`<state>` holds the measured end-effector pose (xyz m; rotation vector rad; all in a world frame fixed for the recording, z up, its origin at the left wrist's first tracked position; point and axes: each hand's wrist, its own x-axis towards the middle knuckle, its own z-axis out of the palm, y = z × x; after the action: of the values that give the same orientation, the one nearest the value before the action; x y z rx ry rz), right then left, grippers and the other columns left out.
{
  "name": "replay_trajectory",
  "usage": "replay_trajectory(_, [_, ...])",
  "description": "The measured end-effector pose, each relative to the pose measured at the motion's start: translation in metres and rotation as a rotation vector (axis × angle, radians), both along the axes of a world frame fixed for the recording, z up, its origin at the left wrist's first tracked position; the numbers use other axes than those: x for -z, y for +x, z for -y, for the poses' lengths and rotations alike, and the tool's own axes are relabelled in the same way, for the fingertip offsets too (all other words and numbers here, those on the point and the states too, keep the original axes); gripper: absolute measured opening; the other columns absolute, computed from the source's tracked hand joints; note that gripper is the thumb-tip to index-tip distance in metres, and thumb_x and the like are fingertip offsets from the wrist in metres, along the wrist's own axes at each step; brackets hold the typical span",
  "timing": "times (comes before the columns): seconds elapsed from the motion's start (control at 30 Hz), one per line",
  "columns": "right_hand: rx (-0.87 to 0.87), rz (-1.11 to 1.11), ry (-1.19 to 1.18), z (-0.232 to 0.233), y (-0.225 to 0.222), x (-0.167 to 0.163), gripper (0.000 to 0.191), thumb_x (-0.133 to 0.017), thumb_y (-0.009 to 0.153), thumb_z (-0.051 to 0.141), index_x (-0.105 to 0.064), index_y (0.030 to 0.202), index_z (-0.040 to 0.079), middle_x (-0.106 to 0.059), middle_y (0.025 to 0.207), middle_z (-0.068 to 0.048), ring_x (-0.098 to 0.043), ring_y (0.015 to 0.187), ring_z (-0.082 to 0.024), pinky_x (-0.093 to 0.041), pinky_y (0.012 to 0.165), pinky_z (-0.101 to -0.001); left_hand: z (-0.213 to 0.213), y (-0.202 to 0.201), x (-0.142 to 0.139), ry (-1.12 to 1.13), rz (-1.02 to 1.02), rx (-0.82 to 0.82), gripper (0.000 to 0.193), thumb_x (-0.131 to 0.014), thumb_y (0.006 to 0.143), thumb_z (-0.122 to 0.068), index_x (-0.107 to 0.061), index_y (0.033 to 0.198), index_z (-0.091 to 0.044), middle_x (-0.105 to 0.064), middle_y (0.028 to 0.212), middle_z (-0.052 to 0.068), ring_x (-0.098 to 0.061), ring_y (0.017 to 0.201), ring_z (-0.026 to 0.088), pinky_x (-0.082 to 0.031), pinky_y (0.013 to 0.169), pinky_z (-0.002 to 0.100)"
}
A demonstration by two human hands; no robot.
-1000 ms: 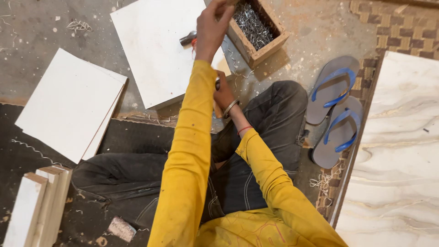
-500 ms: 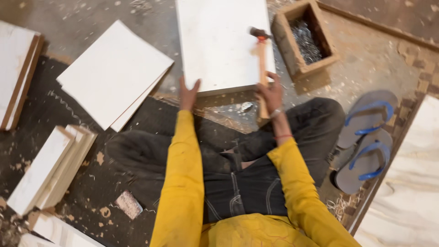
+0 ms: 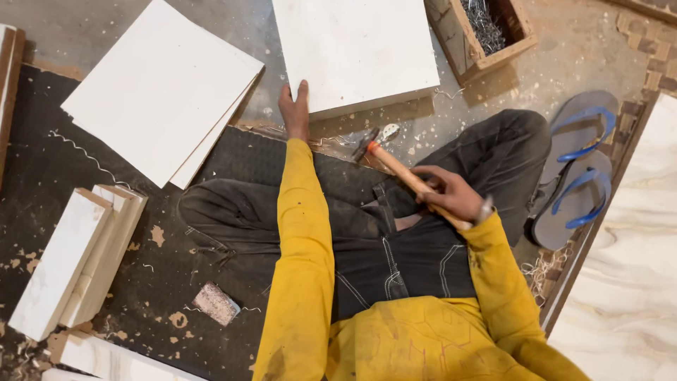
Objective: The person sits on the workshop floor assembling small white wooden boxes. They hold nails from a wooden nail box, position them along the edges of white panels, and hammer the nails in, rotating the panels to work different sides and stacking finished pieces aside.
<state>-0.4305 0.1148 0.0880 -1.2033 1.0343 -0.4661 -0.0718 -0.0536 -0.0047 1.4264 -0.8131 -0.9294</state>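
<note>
At the left edge lies a stack of white strips (image 3: 74, 264), with a large white panel (image 3: 166, 88) in the upper left. The left hand (image 3: 295, 109) rests flat, fingers loose, on the near edge of the white board (image 3: 356, 49) at top centre. Right of centre, the right hand (image 3: 451, 194) is clenched around the wooden handle of a hammer (image 3: 402, 173), its head low beside the board's edge. A wooden box of nails (image 3: 483, 28) sits upper right, blue-strapped sandals (image 3: 575, 166) at far right.

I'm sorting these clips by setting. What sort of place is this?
Probably a floor-level carpentry workshop. The right hand holds a hammer, the left hand rests on a white board, and a wooden box of nails sits nearby among wood shavings.
</note>
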Motion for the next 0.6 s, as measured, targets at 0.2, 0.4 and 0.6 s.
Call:
replay_trajectory(0.2, [-0.098,-0.299,-0.159,-0.005,0.031,-0.016,0.050,-0.068,0.099,0.018,-0.058,0.148,0.013,-0.066,0.081,-0.018,-0.057,0.064,-0.018,-0.048,0.060,-0.0341,-0.004,0.008,0.012,0.035,0.028,-0.099,0.039,-0.065,0.111,-0.027,-0.061,0.105,0.012,-0.053,0.085,0.017,-0.042,0.084,0.024,-0.042,0.079,0.042])
replay_trajectory(0.4, [0.162,-0.678,-0.664,0.067,0.046,-0.009,0.040,-0.070,0.102,0.033,-0.063,0.131,0.008,-0.074,0.112,-0.016,-0.071,0.098,-0.029,-0.057,0.085,-0.0387,-0.016,-0.002,-0.001,-0.080,0.134,-0.078,0.044,-0.058,0.102,-0.034,-0.068,0.114,0.007,-0.074,0.103,0.017,-0.066,0.094,0.023,-0.051,0.086,0.038])
replay_trajectory(0.6, [0.366,-0.466,-0.838,0.185,0.063,0.017,0.077,-0.073,0.099,0.031,-0.036,0.155,-0.008,-0.046,0.151,-0.031,-0.049,0.135,-0.044,-0.041,0.110,-0.0465,-0.005,-0.005,-0.023,0.055,0.239,-0.203,0.049,-0.063,0.100,-0.040,-0.072,0.094,0.007,-0.071,0.081,0.019,-0.064,0.076,0.026,-0.051,0.075,0.040])
